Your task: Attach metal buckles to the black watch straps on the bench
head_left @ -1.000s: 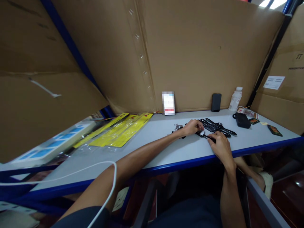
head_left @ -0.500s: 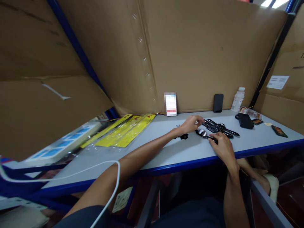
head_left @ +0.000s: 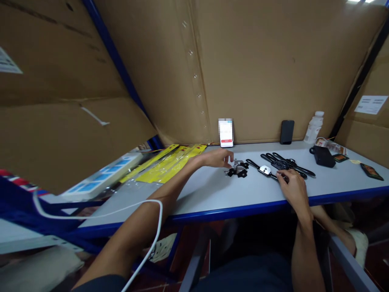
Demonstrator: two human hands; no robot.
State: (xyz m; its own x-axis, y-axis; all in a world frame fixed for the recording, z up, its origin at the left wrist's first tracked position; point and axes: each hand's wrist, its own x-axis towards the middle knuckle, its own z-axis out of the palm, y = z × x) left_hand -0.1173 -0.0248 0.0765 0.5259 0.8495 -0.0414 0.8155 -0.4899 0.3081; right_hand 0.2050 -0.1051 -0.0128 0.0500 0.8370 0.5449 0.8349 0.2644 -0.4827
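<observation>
A black spokeshave [head_left: 265, 170] with a silver plate in its middle lies at a slant on the table. My right hand [head_left: 293, 187] is closed around its near right handle. My left hand [head_left: 219, 158] hovers just left of a small heap of metal and black parts [head_left: 238, 168], thumb and fingers apart with nothing between them. Whether a fingertip touches the heap I cannot tell. Behind the held spokeshave, several more black spokeshaves [head_left: 281, 163] lie piled together.
Yellow-backed clear packages [head_left: 172, 166] and a white-and-blue box [head_left: 101, 176] cover the left side. A lit phone [head_left: 226, 133], a dark phone [head_left: 287, 132] and a bottle [head_left: 314, 127] stand along the cardboard wall. A black case [head_left: 323, 156] sits right. A white cable [head_left: 159, 219] crosses my left arm.
My left hand has moved left, away from the spokeshaves to the small parts. The spokeshave under my right hand now shows its plate and far handle more fully. The view has shifted slightly.
</observation>
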